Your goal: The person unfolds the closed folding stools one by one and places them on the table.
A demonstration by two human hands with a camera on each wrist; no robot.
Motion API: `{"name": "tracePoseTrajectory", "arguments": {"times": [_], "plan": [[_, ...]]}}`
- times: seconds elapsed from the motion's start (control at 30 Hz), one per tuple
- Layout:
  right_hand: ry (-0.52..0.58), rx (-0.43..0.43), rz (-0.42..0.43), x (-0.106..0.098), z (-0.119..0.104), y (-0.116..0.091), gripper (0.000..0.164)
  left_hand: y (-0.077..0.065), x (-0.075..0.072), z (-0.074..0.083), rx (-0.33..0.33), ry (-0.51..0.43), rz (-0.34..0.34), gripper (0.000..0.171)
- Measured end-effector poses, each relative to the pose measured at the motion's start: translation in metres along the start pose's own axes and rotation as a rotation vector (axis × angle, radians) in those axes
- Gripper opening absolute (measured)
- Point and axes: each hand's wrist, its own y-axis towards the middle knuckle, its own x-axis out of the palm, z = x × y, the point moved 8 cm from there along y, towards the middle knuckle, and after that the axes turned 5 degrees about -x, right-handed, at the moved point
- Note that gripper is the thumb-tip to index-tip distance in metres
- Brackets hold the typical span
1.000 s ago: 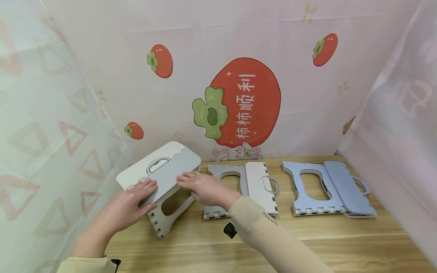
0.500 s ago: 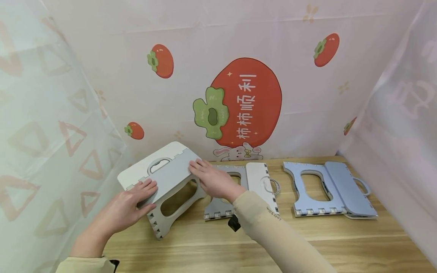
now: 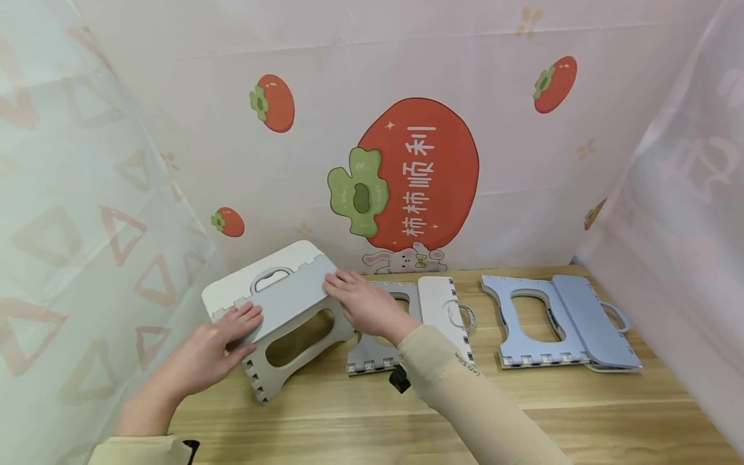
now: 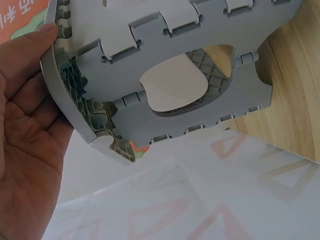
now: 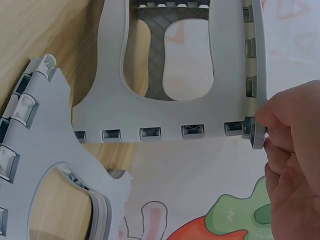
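Observation:
An unfolded folding stool [image 3: 290, 294], its seat half white and half grey with a small grey handle, stands at the table's left. My left hand [image 3: 200, 358] grips the seat's near left end, fingers over the top and thumb at the side rim. At the right end, my right hand [image 3: 369, 303] holds the seat corner, its thumb hidden in the head view. The right wrist view shows the right hand's fingers [image 5: 277, 117] on the seat's edge. Seen from below in the left wrist view, the stool's legs [image 4: 190, 115] are spread apart.
A grey-and-white folded stool [image 3: 438, 310] lies flat just right of the standing one, partly behind my right hand. Farther right lies a blue folded stool [image 3: 593, 316]. Printed cloth walls [image 3: 325, 39] enclose the wooden table [image 3: 523, 413] at back and sides.
My right hand has slid right along the seat to its right end and taken hold there. The stool has turned slightly, its near leg shifting left.

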Motion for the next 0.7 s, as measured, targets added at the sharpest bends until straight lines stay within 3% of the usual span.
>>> {"name": "tracePoseTrajectory", "arguments": {"times": [0.4, 0.7], "plan": [[-0.006, -0.024, 0.001, -0.003, -0.005, -0.002, 0.049, 0.001, -0.002, -0.016, -0.056, -0.014, -0.043, 0.056], [0.045, -0.042, 0.018, -0.005, -0.009, -0.005, 0.047, -0.001, -0.003, -0.032, -0.146, -0.016, -0.083, 0.056]]}}
